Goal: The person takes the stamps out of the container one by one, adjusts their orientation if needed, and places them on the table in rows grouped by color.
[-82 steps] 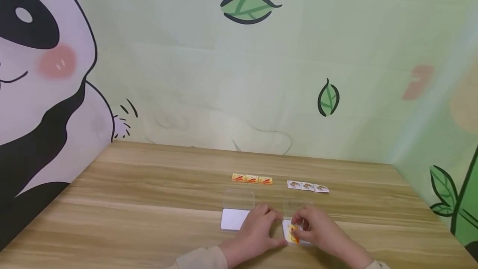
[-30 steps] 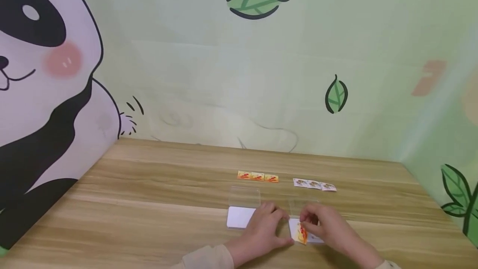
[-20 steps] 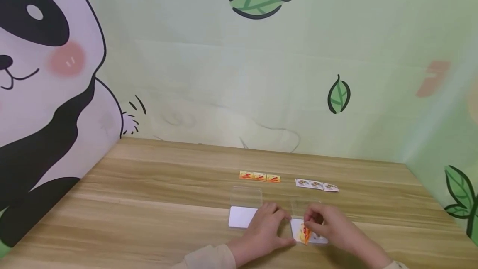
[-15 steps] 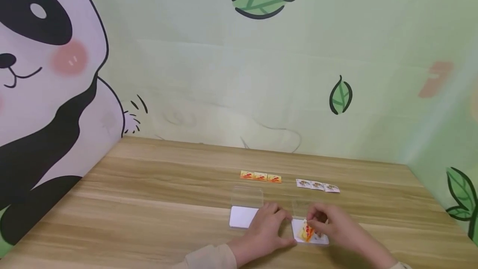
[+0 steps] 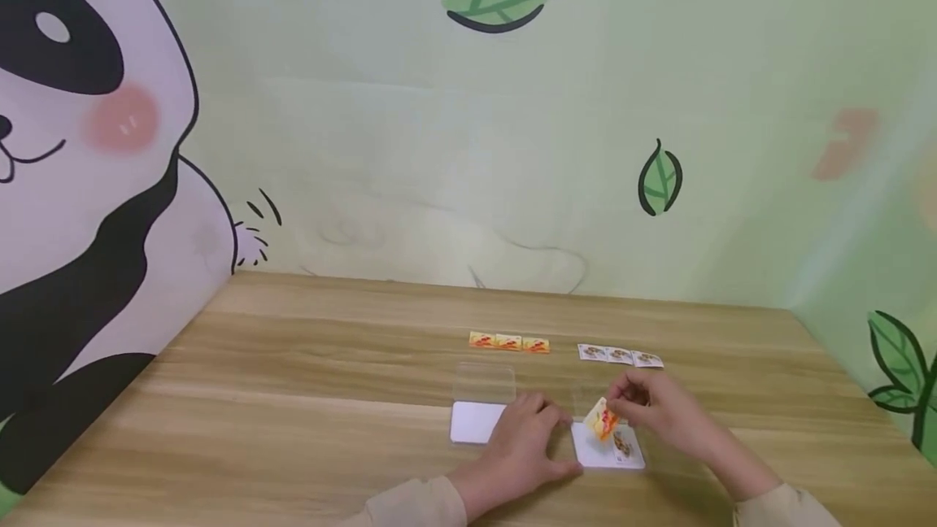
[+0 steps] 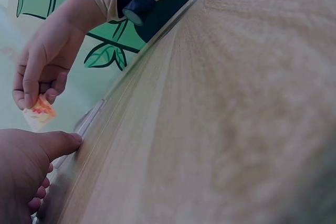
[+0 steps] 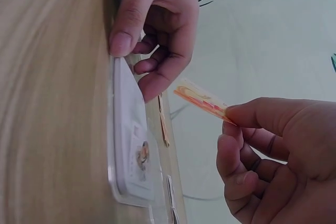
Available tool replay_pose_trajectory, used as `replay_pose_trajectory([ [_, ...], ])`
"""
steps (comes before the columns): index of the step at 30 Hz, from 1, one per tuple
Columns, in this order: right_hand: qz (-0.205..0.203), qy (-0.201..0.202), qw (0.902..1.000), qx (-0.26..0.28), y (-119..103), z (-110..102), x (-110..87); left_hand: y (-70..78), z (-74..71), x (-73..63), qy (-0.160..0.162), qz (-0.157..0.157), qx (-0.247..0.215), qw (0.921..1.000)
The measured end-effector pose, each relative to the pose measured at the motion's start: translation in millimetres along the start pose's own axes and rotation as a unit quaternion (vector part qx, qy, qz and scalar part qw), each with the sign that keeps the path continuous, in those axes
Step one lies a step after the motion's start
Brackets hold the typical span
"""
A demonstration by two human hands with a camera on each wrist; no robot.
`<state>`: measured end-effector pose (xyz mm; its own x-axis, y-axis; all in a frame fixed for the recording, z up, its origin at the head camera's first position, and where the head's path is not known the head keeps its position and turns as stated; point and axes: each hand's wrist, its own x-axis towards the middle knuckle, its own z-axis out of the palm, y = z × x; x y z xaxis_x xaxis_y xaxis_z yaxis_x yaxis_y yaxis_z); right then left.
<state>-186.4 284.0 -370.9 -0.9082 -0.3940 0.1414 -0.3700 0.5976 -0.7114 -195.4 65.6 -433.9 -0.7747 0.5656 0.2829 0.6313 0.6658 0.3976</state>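
Note:
My right hand (image 5: 659,405) pinches a small orange and yellow picture card (image 5: 602,420) by its corner, between thumb and forefinger. The card hangs tilted above a white-filled clear plastic case (image 5: 593,459), whose transparent lid stands folded back. On the right part of the case's white surface lies a small white card (image 5: 622,446) with a brownish picture. My left hand (image 5: 521,446) holds this case at its left end, thumb at the near corner and forefinger at the far one. In the right wrist view the thumb presses right at the case's edge.
A second clear case (image 5: 472,423) with a white filling lies left, lid folded back, partly hidden by my left hand. Farther back are a row of three orange cards (image 5: 508,342) and a row of three white picture cards (image 5: 619,354). A printed green cloth (image 5: 366,145) backs the table.
My right hand has lifted the orange card up off the case's white surface, uncovering the small white picture card. My left hand keeps its place at the case's left end.

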Motion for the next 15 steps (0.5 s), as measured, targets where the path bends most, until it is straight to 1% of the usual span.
replay_pose_trajectory([
  [3,0.010,0.009,0.9999,-0.003,-2.5,-4.1,5.1,0.2,-0.9,0.5,0.006,0.001,0.004,1.0000],
  [11,0.080,0.046,0.9958,-0.002,-4.2,-7.2,15.1,0.2,0.2,1.6,0.004,-0.004,0.000,1.0000],
  [15,0.094,0.062,0.9936,0.002,-2.7,-8.0,20.1,0.7,1.9,1.9,0.005,-0.002,0.003,1.0000],
])
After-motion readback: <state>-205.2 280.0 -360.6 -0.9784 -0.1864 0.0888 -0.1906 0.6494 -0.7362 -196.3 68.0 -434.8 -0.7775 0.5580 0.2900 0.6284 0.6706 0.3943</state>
